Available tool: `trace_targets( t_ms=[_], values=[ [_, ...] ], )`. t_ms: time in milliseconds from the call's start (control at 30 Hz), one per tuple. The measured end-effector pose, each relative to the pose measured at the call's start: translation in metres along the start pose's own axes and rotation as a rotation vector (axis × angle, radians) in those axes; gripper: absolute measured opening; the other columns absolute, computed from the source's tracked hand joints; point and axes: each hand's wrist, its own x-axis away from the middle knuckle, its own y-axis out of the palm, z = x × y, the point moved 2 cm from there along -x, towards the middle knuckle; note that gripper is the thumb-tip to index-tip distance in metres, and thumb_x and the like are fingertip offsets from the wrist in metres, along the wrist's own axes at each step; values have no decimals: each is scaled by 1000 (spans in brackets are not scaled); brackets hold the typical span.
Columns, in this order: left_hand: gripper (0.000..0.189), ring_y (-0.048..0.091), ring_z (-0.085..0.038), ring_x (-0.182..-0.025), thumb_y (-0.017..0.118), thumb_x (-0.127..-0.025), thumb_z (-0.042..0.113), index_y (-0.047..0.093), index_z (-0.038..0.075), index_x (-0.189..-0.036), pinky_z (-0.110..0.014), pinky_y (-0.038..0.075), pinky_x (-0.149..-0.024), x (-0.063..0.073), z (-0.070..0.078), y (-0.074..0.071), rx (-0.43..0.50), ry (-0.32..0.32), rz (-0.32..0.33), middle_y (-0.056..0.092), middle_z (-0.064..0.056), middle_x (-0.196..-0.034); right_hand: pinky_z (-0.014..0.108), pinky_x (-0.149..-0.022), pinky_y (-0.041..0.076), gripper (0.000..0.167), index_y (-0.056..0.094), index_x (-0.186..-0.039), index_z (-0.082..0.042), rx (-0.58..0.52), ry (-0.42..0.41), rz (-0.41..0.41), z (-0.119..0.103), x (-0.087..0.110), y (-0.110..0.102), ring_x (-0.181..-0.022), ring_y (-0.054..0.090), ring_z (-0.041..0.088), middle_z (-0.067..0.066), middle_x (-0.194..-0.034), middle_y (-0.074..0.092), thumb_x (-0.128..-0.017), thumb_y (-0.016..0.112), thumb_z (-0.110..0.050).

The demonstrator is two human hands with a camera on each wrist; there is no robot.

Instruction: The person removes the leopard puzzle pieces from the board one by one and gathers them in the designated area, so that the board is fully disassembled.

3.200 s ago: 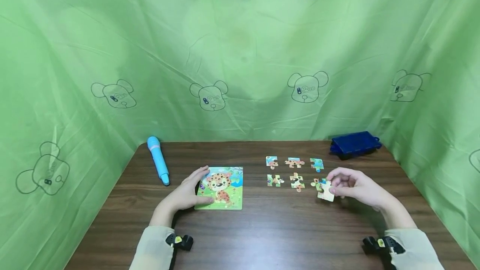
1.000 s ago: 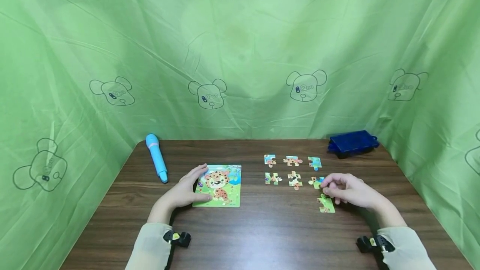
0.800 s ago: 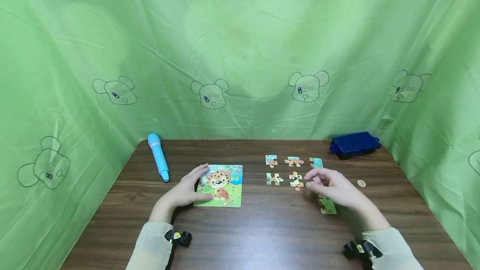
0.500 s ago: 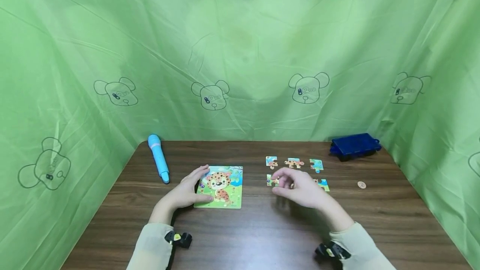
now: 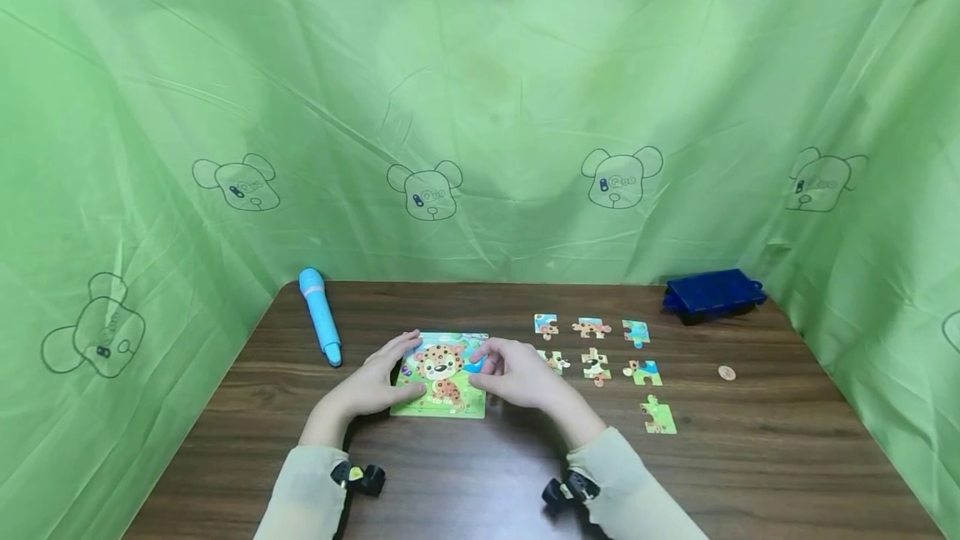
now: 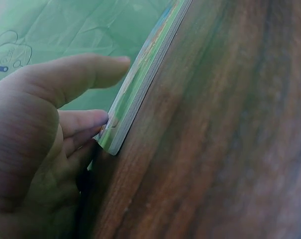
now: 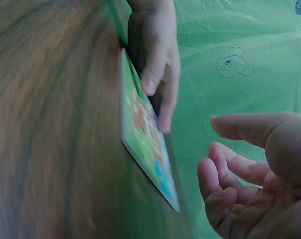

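Observation:
A square puzzle board (image 5: 452, 401) with a spotted leopard cub picture lies on the table. My left hand (image 5: 369, 386) rests along its left edge, with straight fingers and the thumb over the picture. Over the board's right side hovers my right hand (image 5: 521, 375); the right wrist view shows its thumb (image 7: 245, 124) apart from its loosely bent fingers, with nothing held. Several puzzle pieces lie picture side up to the right: two rows of three, with the middle-left piece (image 5: 557, 362) partly hidden by my right hand, and a green piece (image 5: 658, 416) below them.
A blue toy microphone (image 5: 320, 317) lies at the back left. At the back right sits a dark blue plastic box (image 5: 714, 293). A small round disc (image 5: 726, 372) lies right of the pieces. Green cloth (image 5: 480, 107) hangs behind and beside the wooden table (image 5: 465, 490).
My right hand turned the green piece from its pale back to picture side up, let it go and moved left to the board. My left hand stayed on the board's edge.

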Motion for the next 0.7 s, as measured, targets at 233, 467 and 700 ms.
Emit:
trace_targets(
  t_ms=[233, 467, 700],
  values=[
    [74, 24, -44, -164, 73, -106, 35, 42, 7, -168, -82, 18, -122, 0, -1, 1, 2, 6, 13, 28, -13, -180, 24, -62, 53, 29, 75, -115, -1, -32, 11, 40, -4, -13, 33, -65, 59, 4, -3, -88, 70, -91, 86, -14],
    [75, 24, -44, -164, 74, -105, 34, 43, 7, -168, -82, 19, -121, -1, -3, 0, 2, 12, 15, 28, -13, -179, 24, -64, 53, 29, 75, -115, -3, -39, 18, 16, -3, -14, 53, -65, 61, 3, -4, -85, 71, -90, 88, -12],
    [76, 22, -43, -165, 75, -103, 30, 42, 8, -168, -82, 20, -122, -1, -3, -1, 2, 14, 6, 27, -12, -180, 25, -64, 53, 32, 76, -115, -5, -25, 53, 23, 1, -13, 59, -65, 61, 4, -2, -85, 71, -87, 90, -11]
  ],
)
